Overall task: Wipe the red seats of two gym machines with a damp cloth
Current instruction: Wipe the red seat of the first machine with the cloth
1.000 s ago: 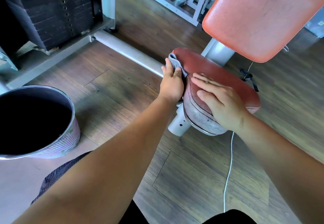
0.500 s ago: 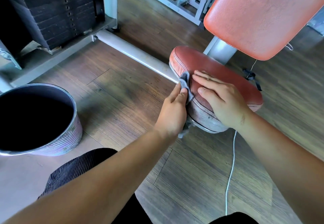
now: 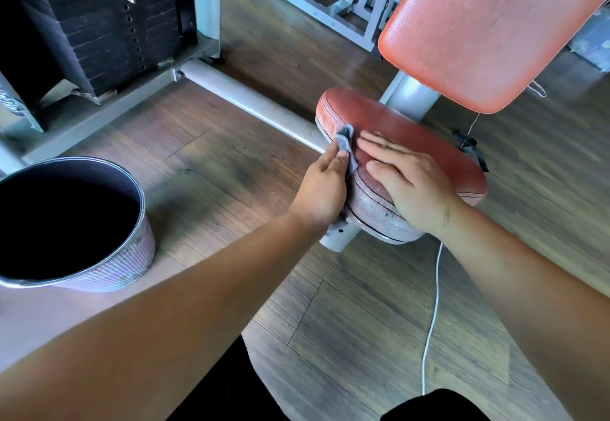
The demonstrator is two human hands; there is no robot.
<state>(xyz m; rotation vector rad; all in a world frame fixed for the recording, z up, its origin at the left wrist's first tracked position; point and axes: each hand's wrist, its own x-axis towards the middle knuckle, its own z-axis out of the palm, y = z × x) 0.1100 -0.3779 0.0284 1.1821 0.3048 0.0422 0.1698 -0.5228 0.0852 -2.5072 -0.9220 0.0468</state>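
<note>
Small grey cloth (image 3: pixel 346 142) shows only as a bunched tip past the left hand (image 3: pixel 325 186); the rest lies under the palm, so the grip can't be read. Worn red padded seat (image 3: pixel 412 133) is partly covered by both hands, incl. the flat right hand (image 3: pixel 409 183). Red backrest pad (image 3: pixel 488 24) is cut off top and right. Round metal bucket (image 3: pixel 127 265) is cropped at left, its interior pure black, contents n/k. Black weight stack (image 3: pixel 109 24) is blurred and cropped at top. Thin white cord (image 3: pixel 432 315) vanishes behind dark clothing at the btm edge.

We see bright light glaring off the backrest (image 3: pixel 488 24) and the floor (image 3: pixel 346 67) behind the red seat (image 3: pixel 412 133). The bucket (image 3: pixel 132 265) is pure black inside, and straight lines bend near the edges.
</note>
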